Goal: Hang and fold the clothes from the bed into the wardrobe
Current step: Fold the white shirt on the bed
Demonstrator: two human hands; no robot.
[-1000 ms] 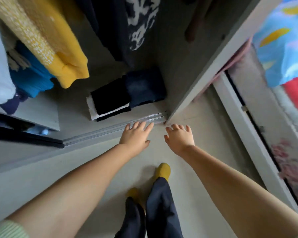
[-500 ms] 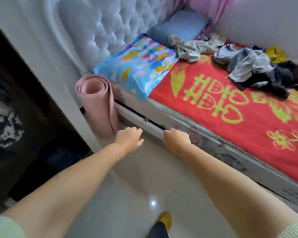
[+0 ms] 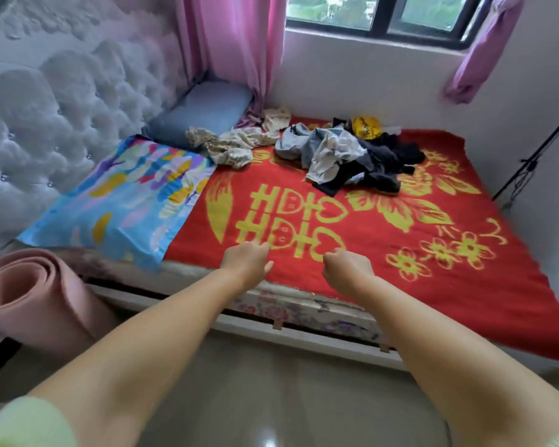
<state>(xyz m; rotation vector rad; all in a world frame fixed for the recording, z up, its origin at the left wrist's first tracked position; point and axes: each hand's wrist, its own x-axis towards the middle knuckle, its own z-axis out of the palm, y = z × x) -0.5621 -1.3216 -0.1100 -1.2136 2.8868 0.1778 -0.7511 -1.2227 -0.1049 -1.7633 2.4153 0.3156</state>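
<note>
View swung from wardrobe to bed point(image 3: 368, 285), left hand point(image 3: 247, 262) and right hand point(image 3: 347, 267) now curled, empty

Bedroom furnishings around the sleeping area.
A rolled pink foam mat point(image 3: 29, 298) stands on the floor below a white tufted headboard point(image 3: 62, 124). Near it lies a blue pillow with colourful patches point(image 3: 120, 201), with a plain grey-blue pillow point(image 3: 204, 111) further back. Pink curtains point(image 3: 233, 40) hang beside a dark-framed window point(image 3: 378, 17).
</note>
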